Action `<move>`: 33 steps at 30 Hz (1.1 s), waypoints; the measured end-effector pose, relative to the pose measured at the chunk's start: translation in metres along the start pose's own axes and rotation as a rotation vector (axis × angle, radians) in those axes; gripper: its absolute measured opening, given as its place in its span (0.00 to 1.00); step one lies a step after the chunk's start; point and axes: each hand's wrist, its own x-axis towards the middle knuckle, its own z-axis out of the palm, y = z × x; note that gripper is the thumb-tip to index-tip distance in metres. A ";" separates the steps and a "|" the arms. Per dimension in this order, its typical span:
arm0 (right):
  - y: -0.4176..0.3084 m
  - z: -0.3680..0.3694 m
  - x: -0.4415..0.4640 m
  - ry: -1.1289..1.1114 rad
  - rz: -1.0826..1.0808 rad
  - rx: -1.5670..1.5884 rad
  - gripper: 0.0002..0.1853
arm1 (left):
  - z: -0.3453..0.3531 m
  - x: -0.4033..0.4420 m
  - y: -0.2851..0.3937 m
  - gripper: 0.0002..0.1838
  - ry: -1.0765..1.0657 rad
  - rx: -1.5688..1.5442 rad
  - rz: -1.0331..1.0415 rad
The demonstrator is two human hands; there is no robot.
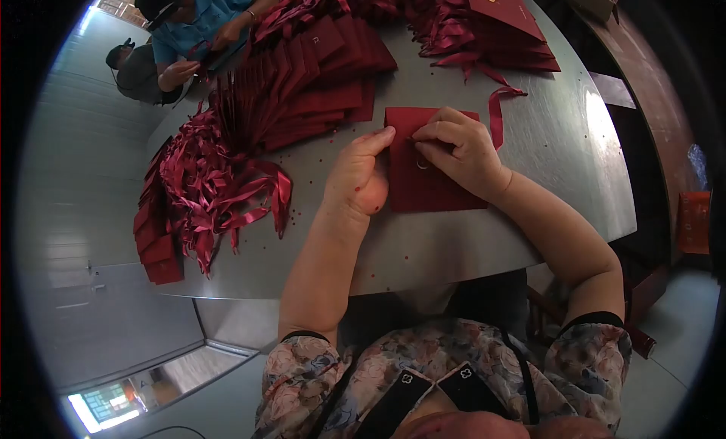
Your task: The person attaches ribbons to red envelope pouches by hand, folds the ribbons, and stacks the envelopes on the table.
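A dark red paper gift bag [435, 191] lies on the metal table in front of me, a small pale mark near its middle. My left hand [361, 170] is closed on the bag's left edge, thumb on top and the other fingers mostly hidden. Over the upper part of the bag, my right hand [465, 155] is closed in a pinch between thumb and forefinger. Whatever sits in that pinch is too small to make out. A red ribbon [496, 114] curls out from behind the bag on the right.
Stacked red bags [318, 83] lean at the back left, with a heap of ribbon handles [204, 174] beside them. More red bags [514, 31] lie at the back right. Tiny red bits dot the metal table [575, 159]. Across it, a person in blue [219, 15] handles something small.
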 end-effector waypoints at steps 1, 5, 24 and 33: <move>-0.001 0.000 0.000 0.001 -0.002 -0.001 0.08 | -0.001 0.001 0.000 0.12 -0.002 0.000 0.001; 0.003 0.001 0.001 -0.001 0.046 0.063 0.08 | -0.001 0.002 -0.002 0.11 0.028 -0.055 -0.011; 0.010 -0.008 0.005 -0.060 0.126 0.173 0.04 | -0.004 0.005 -0.003 0.09 -0.091 0.010 0.037; 0.010 -0.004 0.003 -0.003 0.088 0.125 0.03 | -0.003 0.005 -0.004 0.11 -0.154 0.005 0.021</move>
